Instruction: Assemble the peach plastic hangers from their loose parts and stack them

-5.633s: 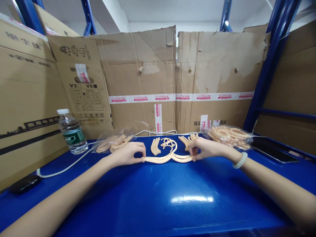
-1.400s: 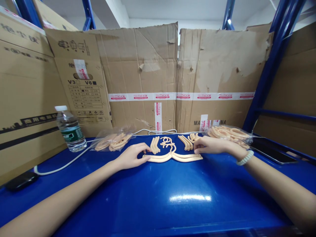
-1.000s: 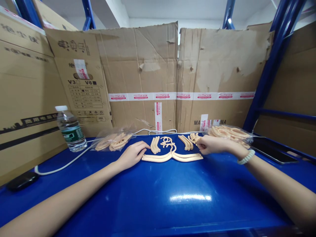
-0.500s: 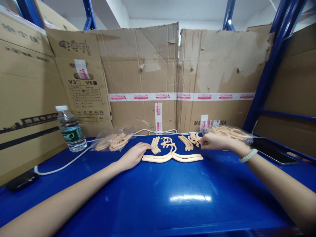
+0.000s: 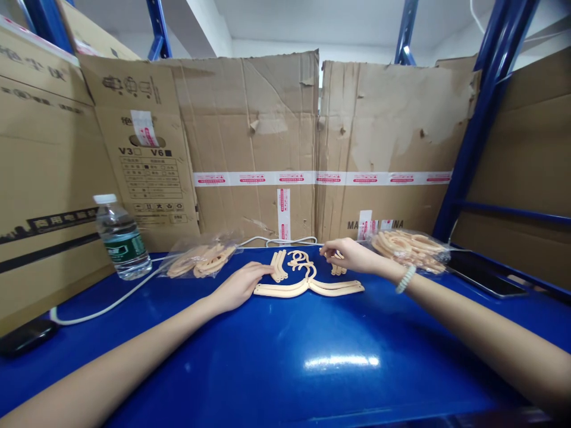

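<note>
The near half of the blue surface (image 5: 312, 368) lies open, with hanger pieces (image 5: 307, 288) across its middle. Cardboard boxes (image 5: 250, 131) wall the far edge. A water bottle (image 5: 120, 238) and cable (image 5: 102, 306) stand far left, a bag of parts (image 5: 413, 248) and dark tablet (image 5: 479, 274) far right.

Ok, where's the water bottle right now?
In the head view, the bottle stands upright at the far left of the blue table, by the cardboard boxes, left of the clear bag of peach parts.

Bright overhead light; white glare patch on blue table (image 5: 339, 361); wide-angle bending at edges; focus sharp.
</note>
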